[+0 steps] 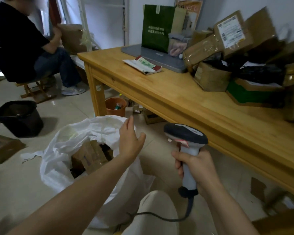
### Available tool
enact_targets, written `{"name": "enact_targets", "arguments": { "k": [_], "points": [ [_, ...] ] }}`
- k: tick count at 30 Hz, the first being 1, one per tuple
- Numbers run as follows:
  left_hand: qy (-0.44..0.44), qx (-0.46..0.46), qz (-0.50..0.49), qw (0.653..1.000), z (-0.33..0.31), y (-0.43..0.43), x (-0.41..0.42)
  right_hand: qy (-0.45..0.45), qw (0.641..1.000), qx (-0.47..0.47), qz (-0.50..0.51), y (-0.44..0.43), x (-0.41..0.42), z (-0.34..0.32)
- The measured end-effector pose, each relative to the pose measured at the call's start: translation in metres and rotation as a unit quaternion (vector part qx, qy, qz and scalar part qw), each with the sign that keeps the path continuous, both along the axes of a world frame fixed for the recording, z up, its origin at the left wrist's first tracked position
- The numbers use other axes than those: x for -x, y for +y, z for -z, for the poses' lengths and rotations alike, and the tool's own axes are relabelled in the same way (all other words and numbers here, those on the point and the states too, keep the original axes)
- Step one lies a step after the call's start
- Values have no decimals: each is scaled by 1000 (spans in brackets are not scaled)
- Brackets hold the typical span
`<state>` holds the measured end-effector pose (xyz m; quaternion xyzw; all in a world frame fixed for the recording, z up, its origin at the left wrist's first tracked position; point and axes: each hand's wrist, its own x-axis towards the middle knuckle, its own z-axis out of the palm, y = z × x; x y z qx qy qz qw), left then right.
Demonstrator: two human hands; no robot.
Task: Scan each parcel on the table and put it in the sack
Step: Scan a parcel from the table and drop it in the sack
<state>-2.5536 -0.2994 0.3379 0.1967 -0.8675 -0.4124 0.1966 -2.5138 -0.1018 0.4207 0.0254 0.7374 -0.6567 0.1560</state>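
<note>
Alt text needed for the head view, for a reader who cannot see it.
A person's right hand grips a barcode scanner while the open left hand hovers over a white sack holding a brown parcel. A parcel pile sits on the wooden table.

Green paper bag [157, 28] at back of wooden table [176, 99]: white Chinese print, blurred, unreadable. White shipping label [231, 32] on brown cardboard box [240, 49]: illegible.
</note>
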Motion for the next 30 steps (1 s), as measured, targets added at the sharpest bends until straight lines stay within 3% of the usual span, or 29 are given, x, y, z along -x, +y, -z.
{"name": "enact_targets", "arguments": {
  "k": [4,12,17,23,30],
  "points": [
    [74,74,101,989,-47,66,20,9,992,84,90,43,3,-15],
    [100,163,265,945,-114,210,72,42,957,178,225,146,4,-49],
    [94,175,323,925,-143,294,101,63,931,216,287,201,3,-62],
    [121,189,427,876,-179,406,100,98,882,270,374,260,-7,-62],
    [82,347,446,821,-196,504,105,99,842,291,443,300,-22,-47]
  ]
}}
